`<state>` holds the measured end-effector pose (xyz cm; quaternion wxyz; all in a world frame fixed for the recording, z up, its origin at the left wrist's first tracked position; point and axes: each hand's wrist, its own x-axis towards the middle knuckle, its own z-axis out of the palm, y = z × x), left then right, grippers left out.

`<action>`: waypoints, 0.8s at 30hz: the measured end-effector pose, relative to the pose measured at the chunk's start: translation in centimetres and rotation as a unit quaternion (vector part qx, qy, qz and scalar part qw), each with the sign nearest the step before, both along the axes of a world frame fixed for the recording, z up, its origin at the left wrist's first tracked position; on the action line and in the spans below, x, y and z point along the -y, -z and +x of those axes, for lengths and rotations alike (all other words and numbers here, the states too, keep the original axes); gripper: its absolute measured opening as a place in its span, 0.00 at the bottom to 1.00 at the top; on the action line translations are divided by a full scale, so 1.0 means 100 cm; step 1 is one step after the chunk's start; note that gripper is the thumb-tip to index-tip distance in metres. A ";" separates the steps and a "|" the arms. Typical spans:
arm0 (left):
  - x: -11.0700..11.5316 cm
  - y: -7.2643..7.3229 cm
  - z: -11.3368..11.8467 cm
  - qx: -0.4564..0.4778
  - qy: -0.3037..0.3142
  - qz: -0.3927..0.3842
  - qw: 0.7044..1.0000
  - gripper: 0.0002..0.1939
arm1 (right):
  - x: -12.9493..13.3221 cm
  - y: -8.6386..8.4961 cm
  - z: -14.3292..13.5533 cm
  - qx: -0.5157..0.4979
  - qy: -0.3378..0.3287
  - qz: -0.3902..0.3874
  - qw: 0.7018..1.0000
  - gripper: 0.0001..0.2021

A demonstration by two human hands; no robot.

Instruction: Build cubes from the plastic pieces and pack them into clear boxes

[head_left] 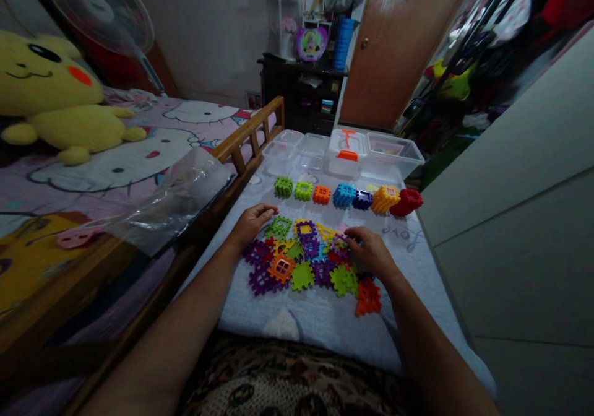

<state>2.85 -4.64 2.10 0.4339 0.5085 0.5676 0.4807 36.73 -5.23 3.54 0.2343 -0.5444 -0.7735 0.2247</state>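
A loose heap of colourful notched plastic building tiles lies on the light cloth in front of me. My left hand [255, 223] rests at the heap's far left edge, fingers stretched loosely forward, with nothing visible in them. Just right of it is a green open-frame tile [279, 226]. At the heap's right side, my right hand [370, 250] has its fingertips closed on a lilac tile [340, 241]. Nearer to me lie an orange window tile [281, 268], a lime tile [302, 277] and a red-orange tile [369, 297].
Behind the heap runs a row of tiles stacked by colour, from a green stack [283, 187] to a red stack [407, 202]. Farther back stand clear plastic boxes, one with an orange-handled lid [348, 147]. A wooden bed rail [241, 140] borders the left, a pale cabinet [520, 187] the right.
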 end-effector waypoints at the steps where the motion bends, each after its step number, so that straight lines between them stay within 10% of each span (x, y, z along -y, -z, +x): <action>1: 0.000 0.002 0.000 0.007 -0.002 -0.001 1.000 0.23 | -0.001 0.000 0.001 0.007 0.001 0.006 1.000 0.09; 14: -0.001 0.013 -0.004 -0.004 -0.017 0.024 1.000 0.20 | -0.033 -0.014 -0.079 0.123 -0.200 0.035 0.971 0.25; 24: 0.001 0.008 -0.001 -0.006 -0.015 0.030 0.999 0.18 | -0.044 -0.013 -0.097 0.204 -0.208 0.009 0.957 0.20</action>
